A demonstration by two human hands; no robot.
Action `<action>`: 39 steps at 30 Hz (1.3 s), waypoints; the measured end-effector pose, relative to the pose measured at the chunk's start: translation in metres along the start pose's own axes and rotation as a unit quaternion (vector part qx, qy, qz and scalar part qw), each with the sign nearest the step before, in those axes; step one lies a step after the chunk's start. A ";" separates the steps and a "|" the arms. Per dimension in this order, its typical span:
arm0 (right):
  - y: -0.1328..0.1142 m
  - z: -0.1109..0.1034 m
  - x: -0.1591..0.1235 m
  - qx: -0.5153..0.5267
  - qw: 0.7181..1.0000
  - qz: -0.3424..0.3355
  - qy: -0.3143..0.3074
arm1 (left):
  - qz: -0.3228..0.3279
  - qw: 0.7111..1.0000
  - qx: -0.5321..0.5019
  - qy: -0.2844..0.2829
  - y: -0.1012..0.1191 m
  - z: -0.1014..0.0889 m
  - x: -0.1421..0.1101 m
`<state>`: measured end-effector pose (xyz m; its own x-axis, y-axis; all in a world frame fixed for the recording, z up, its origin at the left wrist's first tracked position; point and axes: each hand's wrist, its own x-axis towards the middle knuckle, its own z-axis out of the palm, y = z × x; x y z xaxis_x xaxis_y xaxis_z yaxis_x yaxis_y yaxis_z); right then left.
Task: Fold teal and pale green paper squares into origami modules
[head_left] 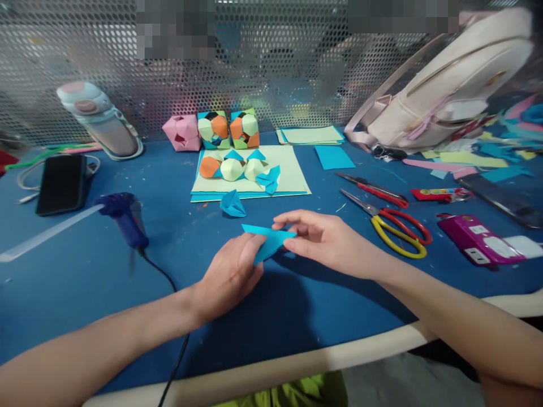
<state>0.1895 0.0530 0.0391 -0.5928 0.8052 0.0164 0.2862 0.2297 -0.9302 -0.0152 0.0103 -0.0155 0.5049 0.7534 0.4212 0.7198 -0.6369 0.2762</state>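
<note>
A folded piece of blue paper [271, 243] is held above the blue table between both hands. My left hand [235, 271] pinches its left side, thumb on top. At its right corner, the thumb and fingers of my right hand [324, 243] close on the paper. Just beyond lies a folded blue paper unit [233, 204]. Behind that, a stack of pale green and blue sheets [292, 175] carries a partly joined row of orange, pale green and blue folded units [232, 169], with another blue unit [268, 180] at its right end.
Left are a glue gun [127, 217] with its cord, a phone [62, 183] and a bottle [102, 121]. Finished paper balls [182, 133] stand against the mesh panel. Scissors [390, 223], a craft knife [377, 191], a purple packet [477, 240], paper scraps and a backpack [441, 85] lie right.
</note>
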 end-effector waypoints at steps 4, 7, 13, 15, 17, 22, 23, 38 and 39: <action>0.005 -0.001 0.002 0.153 0.986 -0.044 0.048 | -0.124 0.983 -0.116 0.067 0.004 -0.011 0.010; 0.014 -0.003 0.003 0.137 0.986 -0.046 0.083 | -0.269 0.912 -0.299 0.081 0.010 -0.019 0.019; 0.023 0.005 0.006 0.109 0.992 0.050 0.029 | -0.353 0.765 -0.536 0.055 0.015 -0.019 0.025; 0.025 0.008 0.006 0.081 0.994 0.057 0.042 | -0.358 0.753 -0.551 0.045 0.015 -0.018 0.024; 0.027 0.008 0.007 0.070 0.995 0.056 0.052 | -0.364 0.733 -0.574 0.038 0.014 -0.018 0.024; 0.033 0.007 0.006 0.015 0.996 0.029 0.079 | -0.400 0.681 -0.614 0.003 0.010 -0.016 0.025; 0.034 0.008 0.005 -0.022 0.995 0.001 0.096 | -0.413 0.680 -0.606 -0.001 0.009 -0.015 0.025; 0.040 0.035 -0.005 -0.218 0.947 -0.213 0.097 | -0.272 0.872 -0.406 0.011 0.011 -0.017 0.020; 0.039 0.034 -0.006 -0.196 0.957 -0.192 0.098 | -0.264 0.881 -0.392 0.007 0.010 -0.017 0.019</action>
<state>0.1781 0.0386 -0.0098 -0.5702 0.6983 0.4327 0.3591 0.6856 -0.6332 -0.0060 0.0155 0.0102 0.1874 0.9802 0.0643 0.3004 -0.1195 0.9463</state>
